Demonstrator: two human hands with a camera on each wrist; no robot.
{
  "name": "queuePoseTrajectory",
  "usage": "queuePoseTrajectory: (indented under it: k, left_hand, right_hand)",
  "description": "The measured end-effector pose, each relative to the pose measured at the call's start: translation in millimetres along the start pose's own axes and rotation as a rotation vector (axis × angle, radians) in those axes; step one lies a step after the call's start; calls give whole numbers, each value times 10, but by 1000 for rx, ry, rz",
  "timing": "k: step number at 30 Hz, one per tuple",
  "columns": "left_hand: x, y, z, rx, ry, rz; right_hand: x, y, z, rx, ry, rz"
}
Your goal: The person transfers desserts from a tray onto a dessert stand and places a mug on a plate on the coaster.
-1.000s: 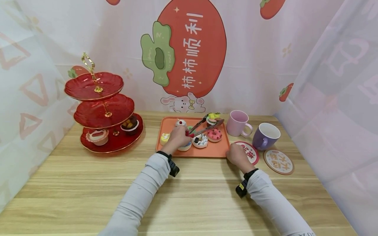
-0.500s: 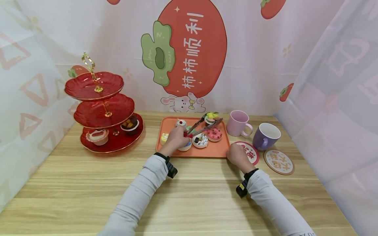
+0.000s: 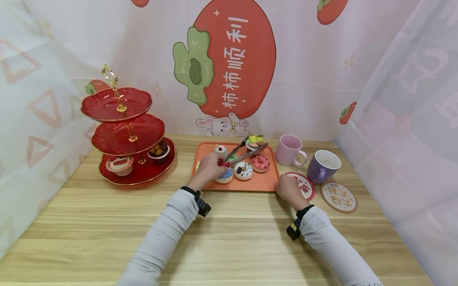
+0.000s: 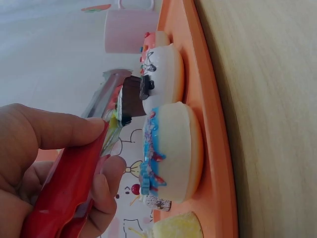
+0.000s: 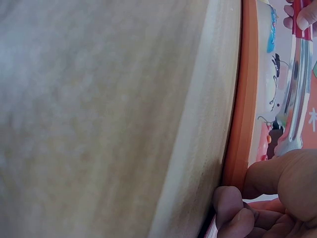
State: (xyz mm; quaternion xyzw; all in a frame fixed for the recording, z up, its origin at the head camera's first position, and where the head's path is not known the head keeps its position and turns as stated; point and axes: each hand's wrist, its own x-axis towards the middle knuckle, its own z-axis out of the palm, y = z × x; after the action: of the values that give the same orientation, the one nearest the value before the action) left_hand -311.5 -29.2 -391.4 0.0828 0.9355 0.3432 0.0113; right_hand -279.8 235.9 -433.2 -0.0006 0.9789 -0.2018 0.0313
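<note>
My left hand [image 3: 210, 169] grips the red handles of metal tongs [image 4: 74, 173]. Between the tong tips, near the tray's back right, is a dark-cased cupcake with yellow and green topping [image 3: 255, 140]; it looks slightly raised. My right hand [image 3: 287, 187] pinches the front right corner of an orange tray [image 3: 266, 183], thumb and fingers about its rim in the right wrist view. On the tray sit a blue-topped doughnut [image 4: 173, 148], a white doughnut with dark drizzle [image 3: 243, 171], a pink doughnut [image 3: 260, 163] and a cherry-topped cake [image 3: 220, 149]. My left hand partly hides a yellow cake [image 4: 178, 227].
A three-tier red stand [image 3: 121, 137] is on the left, with a pink cupcake [image 3: 121, 166] and a chocolate cupcake [image 3: 159, 151] on its bottom tier. Right of the tray are a pink mug [image 3: 288, 150], a purple mug [image 3: 323, 167] and two round coasters [image 3: 338, 197].
My left hand has shifted slightly left with the tongs, and the yellow-topped cupcake has moved left and slightly up with them. My right hand stays at the tray corner.
</note>
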Motion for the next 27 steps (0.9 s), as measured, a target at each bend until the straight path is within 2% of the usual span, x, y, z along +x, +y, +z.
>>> queuePoseTrajectory:
  k: [5, 14, 21, 27]
  left_hand:
    - [-60, -10, -44, 4, -2, 14]
    - [-200, -93, -164, -30, 10, 89]
    - [-356, -128, -280, -9, 23, 71]
    - [-484, -187, -374, 12, 35, 97]
  right_hand:
    - [-4, 8, 6, -18, 16, -23]
    - [3, 8, 7, -20, 33, -31]
    - [2, 13, 5, 1, 17, -15]
    - [10, 1, 3, -11, 16, -5]
